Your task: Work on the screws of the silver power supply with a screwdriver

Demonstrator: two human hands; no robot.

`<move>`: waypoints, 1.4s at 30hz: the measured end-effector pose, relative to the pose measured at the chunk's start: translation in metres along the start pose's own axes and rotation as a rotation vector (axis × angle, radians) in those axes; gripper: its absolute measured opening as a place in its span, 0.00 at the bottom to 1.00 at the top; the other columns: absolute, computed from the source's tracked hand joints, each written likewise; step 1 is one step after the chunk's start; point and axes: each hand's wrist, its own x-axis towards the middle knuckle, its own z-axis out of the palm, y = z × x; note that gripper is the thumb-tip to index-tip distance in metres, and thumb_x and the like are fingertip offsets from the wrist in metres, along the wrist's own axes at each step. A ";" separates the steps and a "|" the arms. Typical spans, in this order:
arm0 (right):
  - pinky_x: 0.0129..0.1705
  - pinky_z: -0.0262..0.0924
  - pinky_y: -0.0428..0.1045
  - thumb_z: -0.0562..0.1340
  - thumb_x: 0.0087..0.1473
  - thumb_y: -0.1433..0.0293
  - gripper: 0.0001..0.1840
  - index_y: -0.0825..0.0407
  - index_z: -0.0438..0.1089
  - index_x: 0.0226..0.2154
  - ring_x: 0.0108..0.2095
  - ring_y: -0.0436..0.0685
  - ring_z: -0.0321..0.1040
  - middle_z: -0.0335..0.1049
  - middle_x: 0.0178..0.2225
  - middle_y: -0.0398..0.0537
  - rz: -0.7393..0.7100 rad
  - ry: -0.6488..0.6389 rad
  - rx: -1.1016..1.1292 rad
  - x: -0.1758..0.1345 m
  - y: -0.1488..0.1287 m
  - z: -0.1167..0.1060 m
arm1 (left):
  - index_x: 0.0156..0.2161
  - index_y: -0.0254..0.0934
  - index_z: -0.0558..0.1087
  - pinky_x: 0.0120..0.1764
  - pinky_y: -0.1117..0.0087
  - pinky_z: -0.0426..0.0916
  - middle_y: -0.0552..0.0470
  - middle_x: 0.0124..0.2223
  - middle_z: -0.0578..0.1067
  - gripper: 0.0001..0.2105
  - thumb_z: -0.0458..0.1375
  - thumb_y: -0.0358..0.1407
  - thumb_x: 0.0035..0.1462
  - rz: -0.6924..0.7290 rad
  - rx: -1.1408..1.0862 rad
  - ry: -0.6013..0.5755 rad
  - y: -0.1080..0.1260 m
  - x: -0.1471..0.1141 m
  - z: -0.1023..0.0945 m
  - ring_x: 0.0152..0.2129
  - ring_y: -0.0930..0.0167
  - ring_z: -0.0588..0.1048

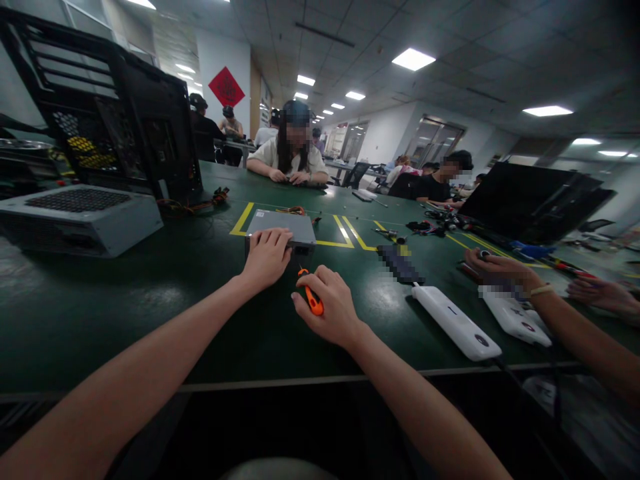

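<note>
A grey metal computer power supply (299, 223) rests on the green tabletop in front of me. My left hand (269, 257) grips its near edge, with the fingers over the top and the thumb lower at the front. My right hand (327, 303) is closed around an orange-and-black screwdriver (315, 300), its thin shaft pointing at the supply's near face. Whether the tip touches a screw is too small to tell. Wires (295, 211) come out at the far side of the supply.
At left stand a larger power supply (85, 217) and an open black computer case (115, 113). White power strips (455, 323) lie at right, near a co-worker's hand (505, 270). A black panel-like case (535, 200) stands farther right. Another person (293, 147) sits opposite.
</note>
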 end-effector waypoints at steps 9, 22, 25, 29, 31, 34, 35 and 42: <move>0.35 0.52 0.49 0.55 0.50 0.67 0.07 0.51 0.65 0.33 0.31 0.53 0.59 0.63 0.30 0.46 -0.049 -0.011 -0.016 0.001 0.000 -0.001 | 0.50 0.37 0.64 0.51 0.57 0.52 0.45 0.54 0.67 0.15 0.45 0.34 0.58 -0.002 -0.005 -0.006 0.000 0.000 -0.001 0.50 0.61 0.62; 0.36 0.52 0.49 0.55 0.51 0.65 0.08 0.51 0.66 0.32 0.32 0.53 0.61 0.64 0.30 0.47 -0.048 -0.008 -0.033 0.000 0.000 -0.001 | 0.50 0.37 0.64 0.51 0.56 0.52 0.45 0.54 0.67 0.15 0.45 0.34 0.59 -0.012 -0.017 -0.010 0.001 0.000 -0.001 0.51 0.61 0.62; 0.35 0.52 0.48 0.53 0.55 0.63 0.11 0.52 0.65 0.36 0.30 0.52 0.61 0.64 0.30 0.46 0.008 0.014 0.007 0.000 -0.001 0.000 | 0.50 0.36 0.64 0.50 0.57 0.52 0.45 0.54 0.67 0.15 0.45 0.34 0.59 -0.009 -0.008 -0.016 0.001 0.000 -0.002 0.50 0.60 0.62; 0.35 0.52 0.48 0.53 0.53 0.66 0.11 0.53 0.63 0.38 0.26 0.50 0.59 0.66 0.29 0.44 0.025 0.018 0.054 -0.001 0.001 0.002 | 0.50 0.36 0.65 0.50 0.56 0.52 0.44 0.54 0.67 0.15 0.45 0.35 0.59 0.001 -0.015 -0.016 0.001 0.000 -0.001 0.50 0.60 0.62; 0.36 0.52 0.48 0.55 0.51 0.67 0.08 0.51 0.64 0.35 0.29 0.51 0.60 0.65 0.30 0.45 -0.020 0.001 0.020 -0.001 0.001 0.001 | 0.50 0.36 0.64 0.51 0.57 0.52 0.45 0.54 0.67 0.15 0.45 0.35 0.59 -0.001 -0.014 -0.004 0.000 0.000 0.000 0.50 0.61 0.62; 0.36 0.52 0.49 0.55 0.51 0.65 0.08 0.50 0.66 0.33 0.31 0.53 0.61 0.64 0.30 0.46 -0.023 0.004 -0.017 0.000 -0.001 0.000 | 0.50 0.37 0.64 0.50 0.57 0.52 0.45 0.54 0.67 0.15 0.45 0.35 0.59 -0.004 -0.001 0.002 0.000 0.000 0.001 0.50 0.61 0.62; 0.36 0.52 0.49 0.55 0.52 0.64 0.09 0.51 0.66 0.34 0.31 0.53 0.61 0.64 0.30 0.46 -0.004 0.008 -0.009 0.001 -0.001 0.000 | 0.50 0.37 0.64 0.50 0.57 0.52 0.45 0.54 0.67 0.15 0.45 0.35 0.59 -0.002 0.003 0.000 0.000 0.000 0.001 0.50 0.61 0.62; 0.36 0.52 0.49 0.55 0.50 0.68 0.09 0.51 0.64 0.36 0.30 0.52 0.61 0.65 0.31 0.45 -0.008 0.005 0.029 -0.001 0.001 0.001 | 0.50 0.37 0.64 0.51 0.56 0.51 0.44 0.54 0.67 0.16 0.45 0.35 0.59 -0.001 -0.022 -0.013 0.000 0.000 -0.001 0.51 0.61 0.62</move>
